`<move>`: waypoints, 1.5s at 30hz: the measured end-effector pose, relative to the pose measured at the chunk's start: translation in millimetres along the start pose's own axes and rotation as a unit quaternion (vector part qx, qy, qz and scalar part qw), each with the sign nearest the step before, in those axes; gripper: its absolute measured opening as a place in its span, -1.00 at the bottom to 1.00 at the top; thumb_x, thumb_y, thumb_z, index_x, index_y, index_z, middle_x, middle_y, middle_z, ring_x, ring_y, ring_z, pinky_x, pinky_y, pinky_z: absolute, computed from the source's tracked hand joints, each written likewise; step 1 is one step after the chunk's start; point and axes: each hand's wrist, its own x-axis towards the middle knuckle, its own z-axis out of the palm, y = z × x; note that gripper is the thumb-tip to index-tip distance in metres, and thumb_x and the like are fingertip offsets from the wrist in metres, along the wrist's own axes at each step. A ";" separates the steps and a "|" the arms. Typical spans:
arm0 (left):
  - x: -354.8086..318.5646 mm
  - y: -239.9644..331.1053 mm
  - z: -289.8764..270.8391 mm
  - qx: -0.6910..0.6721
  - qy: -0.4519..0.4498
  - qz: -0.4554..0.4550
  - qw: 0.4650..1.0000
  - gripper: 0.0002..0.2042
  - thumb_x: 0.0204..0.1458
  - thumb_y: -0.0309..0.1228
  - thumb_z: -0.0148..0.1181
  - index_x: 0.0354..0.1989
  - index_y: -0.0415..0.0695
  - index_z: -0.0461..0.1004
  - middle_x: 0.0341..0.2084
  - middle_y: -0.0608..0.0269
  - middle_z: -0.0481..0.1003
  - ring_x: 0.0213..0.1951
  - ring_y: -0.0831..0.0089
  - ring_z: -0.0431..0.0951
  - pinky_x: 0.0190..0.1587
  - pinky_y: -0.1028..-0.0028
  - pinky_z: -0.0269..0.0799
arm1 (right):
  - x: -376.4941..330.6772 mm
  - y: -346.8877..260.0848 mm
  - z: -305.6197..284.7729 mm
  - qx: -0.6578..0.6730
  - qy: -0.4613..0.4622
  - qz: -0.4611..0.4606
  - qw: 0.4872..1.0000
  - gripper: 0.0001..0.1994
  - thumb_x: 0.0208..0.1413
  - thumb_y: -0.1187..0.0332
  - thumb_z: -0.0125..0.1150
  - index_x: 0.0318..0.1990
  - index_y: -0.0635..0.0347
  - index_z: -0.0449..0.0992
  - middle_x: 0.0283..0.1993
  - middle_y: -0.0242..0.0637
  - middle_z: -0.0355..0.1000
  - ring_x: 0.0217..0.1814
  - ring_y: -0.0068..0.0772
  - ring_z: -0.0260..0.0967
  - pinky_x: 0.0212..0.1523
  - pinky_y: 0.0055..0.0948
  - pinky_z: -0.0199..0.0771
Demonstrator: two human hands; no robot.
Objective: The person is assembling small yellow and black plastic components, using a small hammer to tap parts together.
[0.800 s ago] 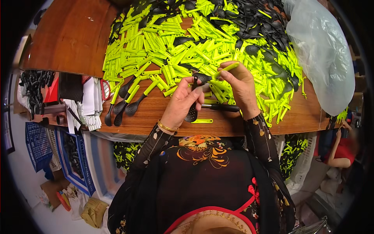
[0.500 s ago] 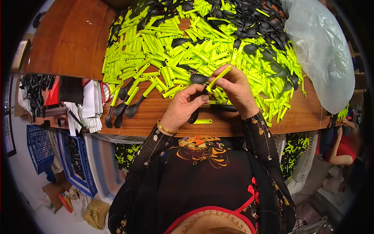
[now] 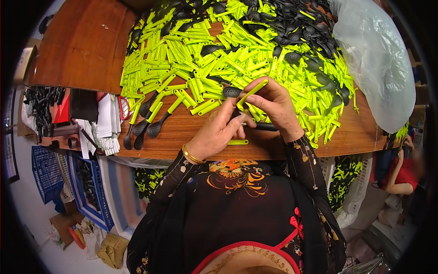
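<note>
My left hand (image 3: pixel 218 130) pinches a black slotted spoon (image 3: pixel 232 92) whose bowl sticks out above my fingers. My right hand (image 3: pixel 273 105) holds a neon-yellow handle piece (image 3: pixel 252 92) slanted against the spoon. Both hands meet over the near edge of the wooden table (image 3: pixel 82 45). A second black piece (image 3: pixel 264 126) lies under my right palm. Behind the hands spreads a big heap of yellow handle pieces (image 3: pixel 200 55) mixed with loose black spoons (image 3: pixel 292 27). Three finished spoons with yellow handles (image 3: pixel 148 119) lie left of my hands. One loose yellow piece (image 3: pixel 237 142) rests by my left wrist.
A clear plastic bag (image 3: pixel 374 64) sits at the table's right end. Papers and red scissors (image 3: pixel 122 107) lie at the left edge. Blue crates (image 3: pixel 45 176) stand on the floor to the left; baskets of yellow pieces (image 3: pixel 342 178) sit under the table. Another person (image 3: pixel 404 171) crouches at right.
My right hand has swung the yellow handle piece from lying flat near my fingertips to a slant against the black spoon in my left hand. Both hands stayed in place.
</note>
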 end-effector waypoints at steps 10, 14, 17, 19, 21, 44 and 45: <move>7.3 -15.6 -6.1 0.012 0.109 0.113 0.988 -0.71 0.47 -0.51 0.08 0.26 -0.35 0.48 -0.07 0.17 0.68 -0.18 0.54 0.68 -0.10 0.53 0.64 | -4.0 -13.1 -3.2 -0.030 0.082 -0.034 0.996 -0.79 0.32 0.52 0.40 0.07 0.27 0.63 -0.05 -0.34 0.66 0.04 -0.54 0.61 0.13 -0.45 0.60; 2.6 -10.5 -0.2 0.025 0.103 0.108 0.988 -0.70 0.46 -0.53 0.07 0.29 -0.32 0.46 -0.08 0.18 0.68 -0.21 0.55 0.68 -0.11 0.55 0.63 | -1.3 -20.2 7.0 -0.071 0.046 -0.027 0.996 -0.81 0.28 0.50 0.45 0.01 0.25 0.67 -0.09 -0.37 0.66 -0.06 -0.58 0.59 0.05 -0.50 0.58; 5.8 -8.8 2.5 0.051 0.092 0.128 0.986 -0.70 0.46 -0.53 0.08 0.29 -0.31 0.46 -0.10 0.16 0.68 -0.21 0.55 0.68 -0.13 0.55 0.63 | 5.1 -15.3 4.8 -0.142 0.027 -0.064 0.987 -0.82 0.26 0.48 0.47 -0.03 0.25 0.68 -0.11 -0.38 0.65 -0.13 -0.61 0.58 -0.06 -0.54 0.58; 4.4 -9.7 3.0 0.047 0.098 0.121 0.987 -0.70 0.45 -0.52 0.09 0.29 -0.31 0.46 -0.11 0.16 0.68 -0.21 0.55 0.69 -0.14 0.54 0.64 | 4.9 -14.3 4.8 -0.107 0.016 -0.028 0.994 -0.82 0.26 0.48 0.47 -0.03 0.26 0.68 -0.12 -0.37 0.65 -0.13 -0.61 0.57 -0.09 -0.56 0.58; 4.0 -11.6 2.8 0.044 0.103 0.113 0.987 -0.71 0.45 -0.52 0.09 0.28 -0.30 0.46 -0.12 0.16 0.69 -0.20 0.54 0.69 -0.14 0.53 0.64 | 4.5 -10.9 5.5 -0.063 0.026 -0.001 0.998 -0.83 0.25 0.48 0.47 -0.03 0.26 0.68 -0.13 -0.37 0.66 -0.13 -0.62 0.57 -0.10 -0.56 0.57; -18.0 -22.7 23.3 0.045 0.092 0.174 0.979 -0.74 0.43 -0.59 0.07 0.23 -0.32 0.49 -0.11 0.22 0.66 -0.16 0.49 0.72 -0.11 0.50 0.69 | -25.3 -21.6 22.5 -0.359 0.042 -0.218 0.906 -0.84 0.21 0.44 0.50 -0.11 0.26 0.68 -0.13 -0.35 0.66 -0.14 -0.53 0.60 -0.04 -0.47 0.59; -21.1 -22.5 25.2 0.045 0.090 0.178 0.979 -0.74 0.43 -0.59 0.07 0.23 -0.32 0.49 -0.11 0.22 0.66 -0.16 0.49 0.72 -0.11 0.50 0.69 | -31.5 -17.4 27.5 -0.362 0.042 -0.222 0.904 -0.84 0.21 0.44 0.50 -0.11 0.26 0.68 -0.13 -0.35 0.66 -0.14 -0.53 0.60 -0.04 -0.47 0.59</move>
